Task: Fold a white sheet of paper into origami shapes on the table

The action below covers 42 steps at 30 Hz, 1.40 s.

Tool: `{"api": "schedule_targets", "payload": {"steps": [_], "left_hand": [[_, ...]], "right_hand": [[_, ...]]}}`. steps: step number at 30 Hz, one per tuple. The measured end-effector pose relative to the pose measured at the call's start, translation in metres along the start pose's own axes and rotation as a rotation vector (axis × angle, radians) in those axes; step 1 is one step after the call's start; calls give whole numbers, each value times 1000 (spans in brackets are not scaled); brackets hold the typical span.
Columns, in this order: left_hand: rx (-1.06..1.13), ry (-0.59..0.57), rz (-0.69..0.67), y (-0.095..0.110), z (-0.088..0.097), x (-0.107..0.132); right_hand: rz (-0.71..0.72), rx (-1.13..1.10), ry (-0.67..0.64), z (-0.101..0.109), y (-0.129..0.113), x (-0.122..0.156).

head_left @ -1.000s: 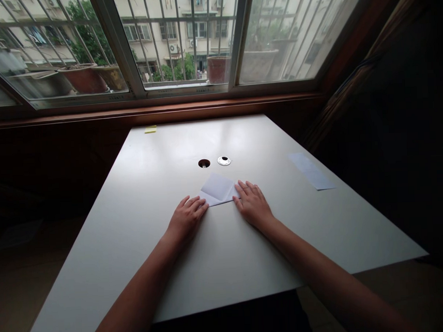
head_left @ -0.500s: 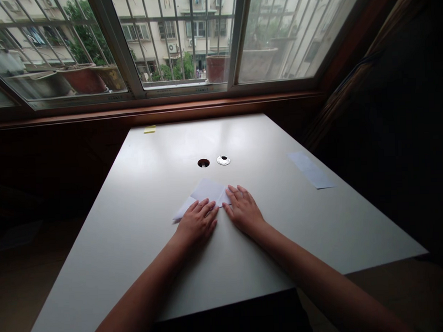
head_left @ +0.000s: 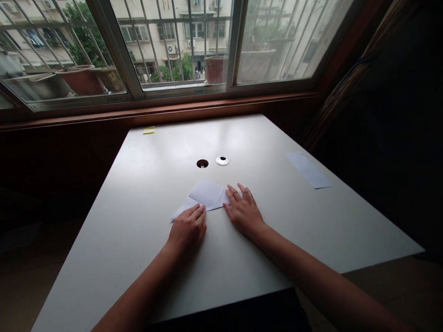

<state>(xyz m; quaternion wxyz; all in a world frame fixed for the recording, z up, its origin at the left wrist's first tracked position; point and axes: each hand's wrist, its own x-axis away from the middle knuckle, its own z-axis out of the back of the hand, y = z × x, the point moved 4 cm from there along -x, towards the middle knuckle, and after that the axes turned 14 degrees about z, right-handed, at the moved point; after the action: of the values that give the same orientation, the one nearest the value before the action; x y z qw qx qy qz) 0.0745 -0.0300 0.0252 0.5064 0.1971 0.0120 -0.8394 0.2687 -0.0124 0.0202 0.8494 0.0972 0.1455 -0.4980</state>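
Observation:
A folded sheet of white paper (head_left: 208,193) lies on the table, its creases showing and a pointed corner reaching out to the left. At its near left edge is my left hand (head_left: 189,225), fingers bent and held together on the paper, the thumb mostly hidden. My right hand (head_left: 243,209) rests flat with fingers spread over the paper's right end, covering part of it.
The white table (head_left: 152,173) has a round hole (head_left: 202,163) with a metal ring cover (head_left: 222,160) beside it. Another paper strip (head_left: 309,170) lies near the right edge, and a yellow slip (head_left: 149,130) at the far left corner. A barred window stands behind.
My left hand has slid left along the paper's near edge, its fingers drawing together and uncovering the middle of that edge. My right hand stays in place, its fingers slightly more spread.

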Motion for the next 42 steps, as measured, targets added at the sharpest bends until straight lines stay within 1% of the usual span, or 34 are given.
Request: {"api": "schedule_targets", "payload": {"steps": [2, 4, 5, 8, 12, 17, 22, 31, 33, 38, 40, 42], "left_hand": [[8, -19, -6, -1, 1, 4], [22, -26, -17, -2, 0, 6], [28, -25, -24, -2, 0, 6], [41, -18, -36, -5, -2, 5], [46, -8, -10, -6, -5, 4], [38, 8, -3, -5, -6, 6], [32, 8, 0, -4, -5, 6], [50, 9, 2, -4, -4, 7], [59, 16, -2, -4, -3, 7], [55, 9, -5, -5, -1, 7], [55, 5, -3, -5, -1, 7], [63, 7, -3, -6, 0, 7]], "right_hand": [[126, -22, 29, 7, -10, 2], [278, -69, 33, 11, -22, 4], [328, -89, 34, 12, -27, 5], [381, -116, 28, 13, -36, 8], [369, -115, 27, 15, -36, 7], [337, -98, 23, 22, -24, 11], [263, -62, 16, 28, -2, 24], [113, 1, 5, 34, 52, 56], [99, 16, 2, 34, 61, 61], [82, 24, 26, 32, 69, 66], [71, 14, 53, 31, 69, 66], [90, -12, 71, 30, 67, 63]]}}
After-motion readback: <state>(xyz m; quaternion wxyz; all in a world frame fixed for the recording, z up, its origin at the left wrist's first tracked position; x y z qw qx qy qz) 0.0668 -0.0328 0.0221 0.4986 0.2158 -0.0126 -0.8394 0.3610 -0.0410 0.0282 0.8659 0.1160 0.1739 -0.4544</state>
